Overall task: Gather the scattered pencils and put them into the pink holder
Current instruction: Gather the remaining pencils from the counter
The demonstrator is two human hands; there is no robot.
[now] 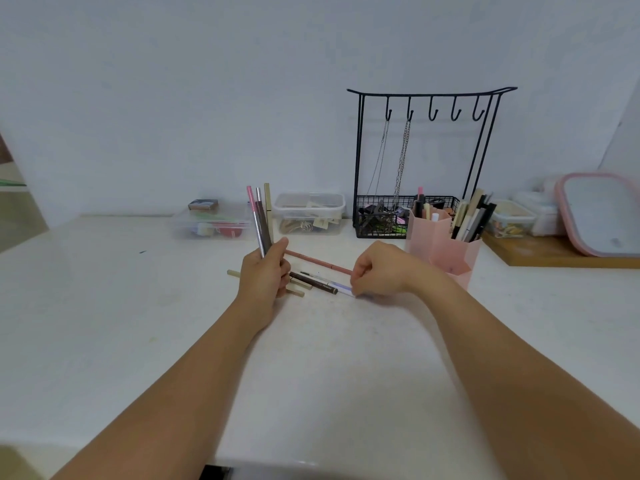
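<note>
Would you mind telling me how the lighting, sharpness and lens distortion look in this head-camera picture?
Head view: soft, even light, faint shadows under the right hand; wide-angle bend stretches both forearms; the table edges look slightly soft; the left hand and its gripped pencils are fairly sharp; no strong glare.

The table (pixel 104 323) holds everything. The left hand (pixel 265 275) holds a bunch of pencils (pixel 261 220) standing up. Just right of it, more loose pencils (pixel 313 280) lie flat on the table, between the two hands. The right hand (pixel 375 270) touches the right end of one. The holder (pixel 445 247) stands right of that hand, a little farther back, with pencils in it. A wire rack (pixel 422 161) stands behind the holder. Two boxes (pixel 308 213) sit left of the rack, by the far wall.
</note>
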